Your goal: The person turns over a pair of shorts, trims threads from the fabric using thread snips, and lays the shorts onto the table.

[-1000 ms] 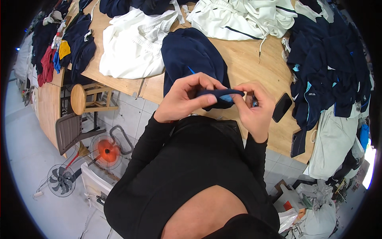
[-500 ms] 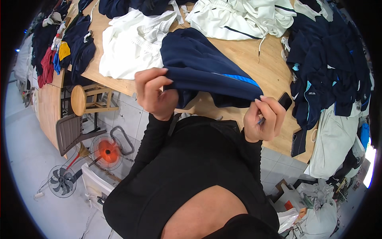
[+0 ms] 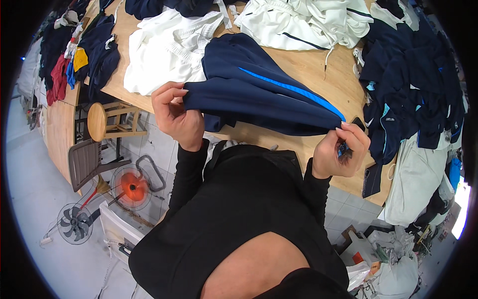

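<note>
**Navy garment pulled out long between two hands**

Wooden tabletop (image 3: 318, 74) filled the upper part of the view, crowded with clothing: a heap of white garments (image 3: 169, 55) at the left, more white pieces (image 3: 303, 20) along the far edge, and a thick pile of dark blue clothes (image 3: 418, 84) spilling over the right end. Below the table edge stood a round wooden stool (image 3: 97, 122), and on the tiled floor a red fan (image 3: 130, 185) and a grey fan (image 3: 73, 223).

The person in a black long-sleeved top held a navy garment with a bright blue stripe (image 3: 264, 97) over the near edge of the table. A second before, both hands had been close together at the middle, pinching a small bunched part of it. Half a second before, they had begun to part. By this moment they were well apart, and the cloth ran stretched between them, its bulk lying on the wood behind.

The left hand (image 3: 175, 115) was closed over one end, fingers curled over the top of the fabric and thumb beneath. The right hand (image 3: 343, 149) pinched the other, narrower end with its fingertips drawn tight together; a small dark object (image 3: 357, 122) sat just behind it on the table.

Judging from the spread, the garment had gone from bunched to drawn out along its length, so that the stripe showed as one straight line.
</note>
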`<state>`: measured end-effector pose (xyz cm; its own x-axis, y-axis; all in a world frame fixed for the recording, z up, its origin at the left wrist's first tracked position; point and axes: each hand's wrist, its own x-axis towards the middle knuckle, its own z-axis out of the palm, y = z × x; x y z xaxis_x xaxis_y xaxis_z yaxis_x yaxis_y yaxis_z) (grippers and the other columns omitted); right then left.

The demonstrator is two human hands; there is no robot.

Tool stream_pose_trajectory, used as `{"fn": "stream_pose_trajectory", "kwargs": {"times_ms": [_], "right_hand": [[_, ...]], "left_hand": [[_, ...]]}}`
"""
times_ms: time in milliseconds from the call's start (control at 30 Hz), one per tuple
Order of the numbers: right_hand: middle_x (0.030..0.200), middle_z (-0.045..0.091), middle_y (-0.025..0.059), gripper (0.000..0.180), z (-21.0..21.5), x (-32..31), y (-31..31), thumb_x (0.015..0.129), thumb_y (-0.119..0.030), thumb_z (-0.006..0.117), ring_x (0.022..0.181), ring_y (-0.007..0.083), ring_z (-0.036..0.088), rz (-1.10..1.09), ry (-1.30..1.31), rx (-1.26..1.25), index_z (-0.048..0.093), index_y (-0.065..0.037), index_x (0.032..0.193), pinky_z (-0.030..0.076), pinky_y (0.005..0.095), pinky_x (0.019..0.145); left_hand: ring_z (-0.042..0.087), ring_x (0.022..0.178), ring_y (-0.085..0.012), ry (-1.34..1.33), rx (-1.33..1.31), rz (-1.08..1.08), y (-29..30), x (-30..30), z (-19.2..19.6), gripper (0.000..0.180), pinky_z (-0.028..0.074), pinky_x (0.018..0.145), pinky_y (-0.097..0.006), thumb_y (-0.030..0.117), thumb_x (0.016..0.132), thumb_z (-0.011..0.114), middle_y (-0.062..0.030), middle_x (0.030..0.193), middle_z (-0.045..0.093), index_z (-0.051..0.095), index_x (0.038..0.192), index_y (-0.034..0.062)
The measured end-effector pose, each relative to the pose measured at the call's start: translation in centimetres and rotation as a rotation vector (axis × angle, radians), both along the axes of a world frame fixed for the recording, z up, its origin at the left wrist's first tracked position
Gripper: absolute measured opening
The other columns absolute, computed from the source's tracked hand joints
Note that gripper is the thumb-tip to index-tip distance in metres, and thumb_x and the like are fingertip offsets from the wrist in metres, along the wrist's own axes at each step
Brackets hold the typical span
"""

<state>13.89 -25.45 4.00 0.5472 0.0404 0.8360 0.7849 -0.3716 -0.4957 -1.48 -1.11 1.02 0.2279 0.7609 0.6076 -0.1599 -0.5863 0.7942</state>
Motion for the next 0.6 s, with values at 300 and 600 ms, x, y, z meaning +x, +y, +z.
{"fn": "stream_pose_trajectory", "kwargs": {"times_ms": [300, 600], "right_hand": [[0.092, 0.071, 0.0113, 0.037, 0.10, -0.15, 0.12, 0.061, 0.021, 0.068, 0.073, 0.0196, 0.068, -0.014, -0.040, -0.013, 0.068, -0.004, 0.088, 0.048, 0.0249, 0.056], [0.092, 0.071, 0.0118, 0.037, 0.05, 0.05, -0.24, 0.058, 0.018, 0.070, 0.075, 0.0228, 0.070, -0.027, -0.072, -0.022, 0.069, -0.004, 0.088, 0.052, 0.0277, 0.060]], "left_hand": [[0.064, 0.101, -0.0149, 0.138, 0.016, 0.018, 0.51, 0.19, 0.36, 0.048, 0.054, 0.077, -0.023, -0.028, 0.076, 0.053, -0.0089, 0.118, 0.063, 0.072, 0.113, -0.0024], [0.064, 0.100, -0.0143, 0.179, -0.039, 0.038, 0.59, 0.06, 0.52, 0.050, 0.053, 0.071, -0.021, -0.027, 0.077, 0.052, -0.0069, 0.117, 0.063, 0.075, 0.112, 0.0009]]}}
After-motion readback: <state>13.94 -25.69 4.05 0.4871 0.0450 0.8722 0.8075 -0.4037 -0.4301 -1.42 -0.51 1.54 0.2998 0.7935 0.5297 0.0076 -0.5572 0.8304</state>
